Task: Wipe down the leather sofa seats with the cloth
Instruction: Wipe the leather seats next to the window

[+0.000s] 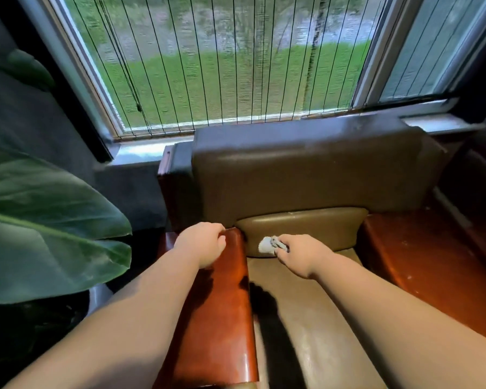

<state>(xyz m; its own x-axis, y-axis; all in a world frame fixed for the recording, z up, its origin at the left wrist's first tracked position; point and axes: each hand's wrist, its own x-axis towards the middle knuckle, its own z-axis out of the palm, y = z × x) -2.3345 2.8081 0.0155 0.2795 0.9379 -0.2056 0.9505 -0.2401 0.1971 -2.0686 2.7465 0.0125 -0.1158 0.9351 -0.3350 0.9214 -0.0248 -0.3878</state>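
Two hands are working here, and they're doing very different jobs. The right hand (298,255) is pinching a small wadded cloth (267,245) in curled fingers, pressing it onto the low olive cushion (306,223) at the back of the seat (314,318), right where it's meeting the backrest (306,175). The left hand (201,244) is resting on the glossy wooden armrest (216,318), fingers curling over its far end, holding nothing, probably just bracing.

The cloth is looking light and floppy, so I'm guessing it's going to bunch up rather than lie flat. Balling it in the fingertips like this seems to be the sensible grip, since a loose corner would just be dragging. The leather is looking smooth and a bit shiny, so the cloth should be sliding easily, and the padding is likely giving under pressure. A big plant leaf (48,220) is hanging beside the left arm, and a window (222,66) is sitting behind the sofa.
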